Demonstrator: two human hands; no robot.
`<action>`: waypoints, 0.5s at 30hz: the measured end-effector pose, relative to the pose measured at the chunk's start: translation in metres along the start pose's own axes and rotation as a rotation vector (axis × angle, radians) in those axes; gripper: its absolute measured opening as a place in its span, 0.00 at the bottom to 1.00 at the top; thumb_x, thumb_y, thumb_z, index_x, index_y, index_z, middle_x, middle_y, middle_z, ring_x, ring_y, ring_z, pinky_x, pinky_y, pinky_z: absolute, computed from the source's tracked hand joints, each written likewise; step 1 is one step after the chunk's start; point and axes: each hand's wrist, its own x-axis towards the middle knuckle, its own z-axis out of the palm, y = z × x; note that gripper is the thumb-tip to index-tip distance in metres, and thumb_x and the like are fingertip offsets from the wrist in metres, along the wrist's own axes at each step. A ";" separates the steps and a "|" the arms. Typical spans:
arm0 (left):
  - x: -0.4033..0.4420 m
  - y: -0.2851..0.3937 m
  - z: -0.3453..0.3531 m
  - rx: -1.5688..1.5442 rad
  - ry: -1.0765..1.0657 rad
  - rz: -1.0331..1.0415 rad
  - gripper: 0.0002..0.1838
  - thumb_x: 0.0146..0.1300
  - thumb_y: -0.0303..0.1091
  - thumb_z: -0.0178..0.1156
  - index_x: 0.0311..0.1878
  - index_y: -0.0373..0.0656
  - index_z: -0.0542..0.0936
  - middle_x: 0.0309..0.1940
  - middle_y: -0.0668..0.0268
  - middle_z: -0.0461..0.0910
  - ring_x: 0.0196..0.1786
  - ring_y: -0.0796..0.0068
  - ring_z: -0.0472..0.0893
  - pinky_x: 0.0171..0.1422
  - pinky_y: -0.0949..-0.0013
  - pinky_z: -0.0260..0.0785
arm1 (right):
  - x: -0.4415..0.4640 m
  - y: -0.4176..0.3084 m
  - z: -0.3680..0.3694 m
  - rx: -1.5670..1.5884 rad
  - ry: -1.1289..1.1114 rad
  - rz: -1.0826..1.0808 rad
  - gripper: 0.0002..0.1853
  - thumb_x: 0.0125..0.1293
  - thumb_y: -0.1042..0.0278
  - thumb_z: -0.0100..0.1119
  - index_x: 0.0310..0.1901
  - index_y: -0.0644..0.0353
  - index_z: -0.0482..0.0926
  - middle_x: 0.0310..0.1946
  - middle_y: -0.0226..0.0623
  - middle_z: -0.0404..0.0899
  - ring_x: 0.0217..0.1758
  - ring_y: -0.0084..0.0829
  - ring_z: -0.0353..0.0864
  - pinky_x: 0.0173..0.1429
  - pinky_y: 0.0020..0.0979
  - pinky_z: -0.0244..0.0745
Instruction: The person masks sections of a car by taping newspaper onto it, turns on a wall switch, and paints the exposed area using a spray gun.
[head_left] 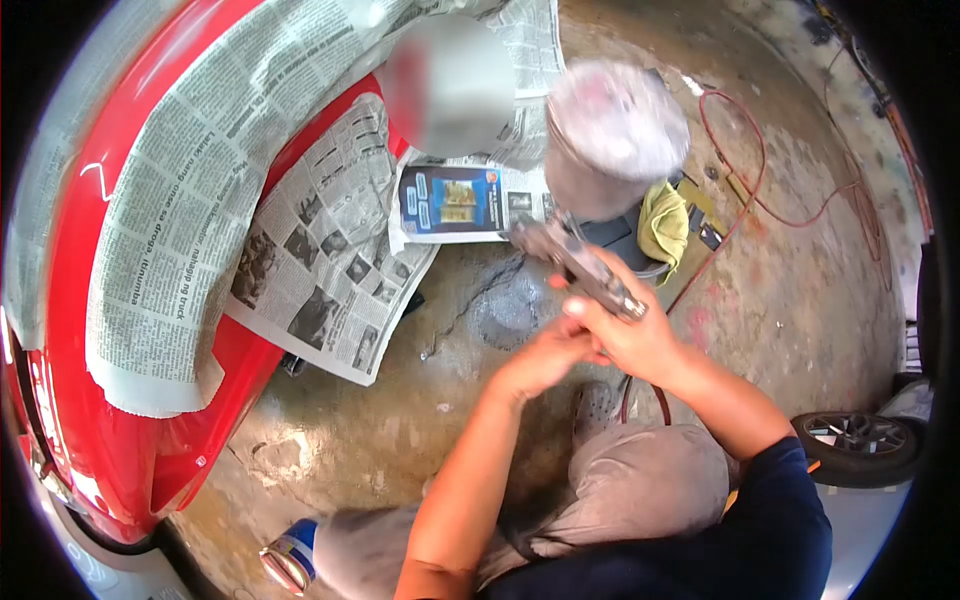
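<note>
My right hand (pixel 637 325) is wrapped round a worn metal spray gun (pixel 590 272), which is tilted with its front toward the newspaper. A large whitish, paint-smeared cup (pixel 617 125) rises above the gun, slightly blurred. Just below the gun, my left hand (pixel 555 352) is closed against my right hand. Its fingertips are partly covered, so what they pinch is hidden. To the left, newspaper sheets (pixel 185 215) mask a red car panel (pixel 90 410). A printed page with a blue picture (pixel 450 198) lies beyond the gun.
A reddish hose (pixel 757 130) loops across the stained concrete floor (pixel 400 430). Beside the cup hangs a yellow-green cloth (pixel 662 232) over a dark object. At the right is a car wheel (pixel 860 435). A blue can (pixel 292 553) lies near my leg. Part of the background is blurred.
</note>
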 end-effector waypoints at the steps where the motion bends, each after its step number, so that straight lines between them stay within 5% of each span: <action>1: 0.004 0.007 -0.005 -0.120 0.030 0.092 0.18 0.72 0.35 0.56 0.61 0.38 0.76 0.56 0.62 0.81 0.57 0.70 0.80 0.62 0.62 0.73 | 0.012 -0.010 0.004 0.006 0.007 -0.022 0.30 0.70 0.54 0.64 0.68 0.58 0.70 0.45 0.39 0.83 0.41 0.28 0.81 0.49 0.32 0.78; 4: 0.017 0.010 -0.032 -0.347 -0.040 0.222 0.15 0.73 0.33 0.56 0.59 0.38 0.77 0.54 0.63 0.82 0.56 0.71 0.80 0.64 0.63 0.72 | 0.043 -0.029 0.022 -0.049 0.025 -0.114 0.30 0.69 0.51 0.65 0.65 0.60 0.71 0.40 0.37 0.83 0.38 0.27 0.80 0.46 0.32 0.77; 9: 0.007 0.017 -0.060 -0.245 -0.049 0.297 0.17 0.72 0.39 0.61 0.58 0.41 0.78 0.55 0.67 0.82 0.58 0.70 0.80 0.66 0.55 0.70 | 0.073 -0.024 0.043 -0.136 0.053 -0.300 0.28 0.69 0.47 0.63 0.60 0.61 0.73 0.33 0.39 0.82 0.35 0.24 0.78 0.43 0.31 0.75; 15: 0.017 0.027 -0.061 -0.291 -0.013 0.329 0.13 0.73 0.35 0.60 0.56 0.39 0.79 0.53 0.66 0.83 0.56 0.71 0.81 0.64 0.61 0.72 | 0.075 -0.034 0.031 -0.101 0.053 -0.137 0.31 0.68 0.38 0.60 0.57 0.58 0.76 0.29 0.41 0.81 0.34 0.29 0.80 0.40 0.34 0.72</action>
